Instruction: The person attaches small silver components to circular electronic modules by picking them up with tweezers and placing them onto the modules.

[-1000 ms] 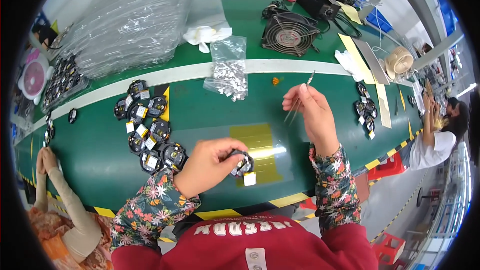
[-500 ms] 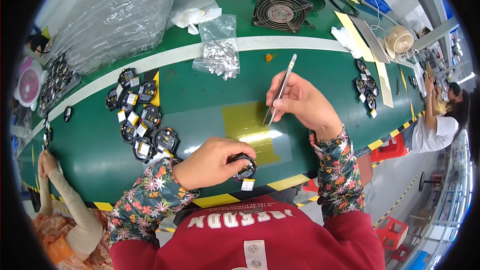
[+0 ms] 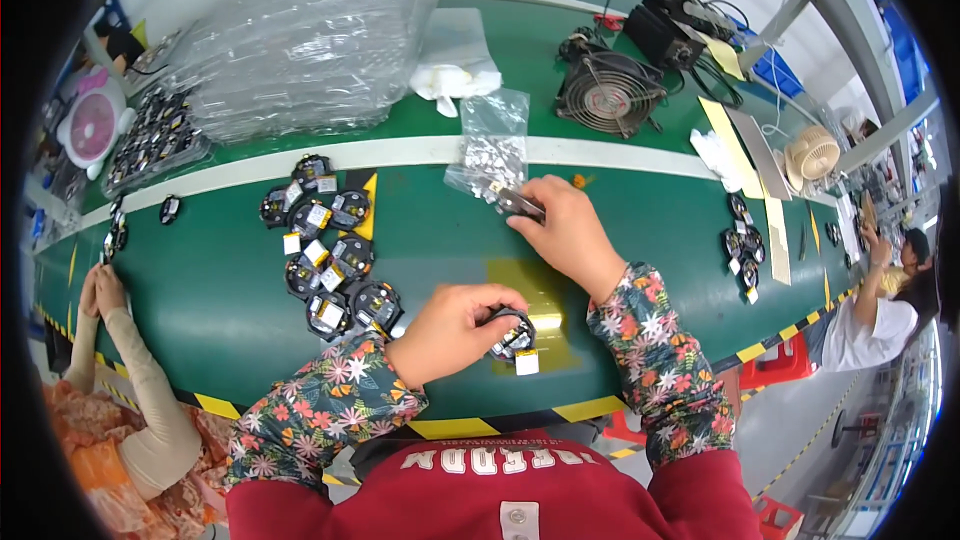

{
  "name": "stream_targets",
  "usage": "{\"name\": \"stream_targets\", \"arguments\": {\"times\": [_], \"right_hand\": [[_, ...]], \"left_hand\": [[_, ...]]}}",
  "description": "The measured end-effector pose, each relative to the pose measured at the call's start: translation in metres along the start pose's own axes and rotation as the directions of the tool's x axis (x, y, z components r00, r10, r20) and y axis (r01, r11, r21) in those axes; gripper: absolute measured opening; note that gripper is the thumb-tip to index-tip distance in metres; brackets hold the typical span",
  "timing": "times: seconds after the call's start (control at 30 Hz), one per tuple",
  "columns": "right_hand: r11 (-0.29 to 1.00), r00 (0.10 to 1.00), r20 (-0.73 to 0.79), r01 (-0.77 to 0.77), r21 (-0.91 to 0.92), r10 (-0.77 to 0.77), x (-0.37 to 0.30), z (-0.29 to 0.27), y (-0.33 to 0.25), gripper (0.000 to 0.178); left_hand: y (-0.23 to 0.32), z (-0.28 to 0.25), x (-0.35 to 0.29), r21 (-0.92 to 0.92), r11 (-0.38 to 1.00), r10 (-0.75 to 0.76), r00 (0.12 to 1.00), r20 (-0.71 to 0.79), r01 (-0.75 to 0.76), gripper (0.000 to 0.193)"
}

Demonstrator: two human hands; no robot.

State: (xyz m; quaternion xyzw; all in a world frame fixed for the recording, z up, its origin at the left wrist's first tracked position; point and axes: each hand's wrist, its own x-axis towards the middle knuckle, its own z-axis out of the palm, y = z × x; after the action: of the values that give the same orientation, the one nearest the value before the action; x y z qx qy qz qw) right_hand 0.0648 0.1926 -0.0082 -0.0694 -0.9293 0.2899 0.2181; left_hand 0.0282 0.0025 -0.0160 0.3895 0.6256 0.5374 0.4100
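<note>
My left hand (image 3: 452,330) grips a round black electronic unit (image 3: 512,336) low over the near part of the bench. From the unit's near side hangs a small white battery-like pack (image 3: 527,362). Metal tweezers (image 3: 522,204) are pinched in my right hand (image 3: 572,230), their tips at the mouth of a clear plastic bag (image 3: 494,130). Small silvery-white pieces (image 3: 490,154) fill the bag's near end; whether the tips hold one cannot be made out. Under the unit lies a transparent yellow sheet (image 3: 555,345).
Several more black units (image 3: 375,306) with white packs lie left of my hands, others (image 3: 742,240) at right. Clear plastic trays (image 3: 290,60) are stacked behind. A black metal fan (image 3: 610,95) stands at the back. Co-workers sit at the left (image 3: 150,420) and right (image 3: 870,330).
My right hand has moved away from me with the tweezers, from above the yellow sheet to the bag. My left hand still holds the unit. The whole view has shifted.
</note>
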Motion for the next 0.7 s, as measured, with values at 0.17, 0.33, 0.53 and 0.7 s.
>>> {"name": "stream_targets", "arguments": {"times": [0.17,0.33,0.53,0.7], "right_hand": [[0.999,0.999,-0.042,-0.028,-0.024,0.027,-0.001,0.013,0.002,0.016],[0.999,1.000,-0.008,0.004,-0.035,-0.004,-0.002,0.016,-0.003,0.014],[0.989,0.997,-0.066,-0.028,0.145,0.038,-0.004,0.011,-0.002,0.011],[0.973,0.988,-0.032,-0.144,0.182,0.152,-0.003,0.006,-0.004,0.008]], "left_hand": [[0.003,0.000,0.001,0.014,0.999,0.030,0.999,-0.013,-0.029,0.015],[-0.001,-0.003,0.000,0.067,0.995,0.074,0.997,-0.016,-0.072,0.015],[0.000,-0.006,0.003,-0.157,0.987,-0.036,0.999,-0.014,0.033,0.017],[-0.007,-0.015,0.007,-0.153,0.988,-0.006,0.991,-0.131,-0.015,0.022]]}}
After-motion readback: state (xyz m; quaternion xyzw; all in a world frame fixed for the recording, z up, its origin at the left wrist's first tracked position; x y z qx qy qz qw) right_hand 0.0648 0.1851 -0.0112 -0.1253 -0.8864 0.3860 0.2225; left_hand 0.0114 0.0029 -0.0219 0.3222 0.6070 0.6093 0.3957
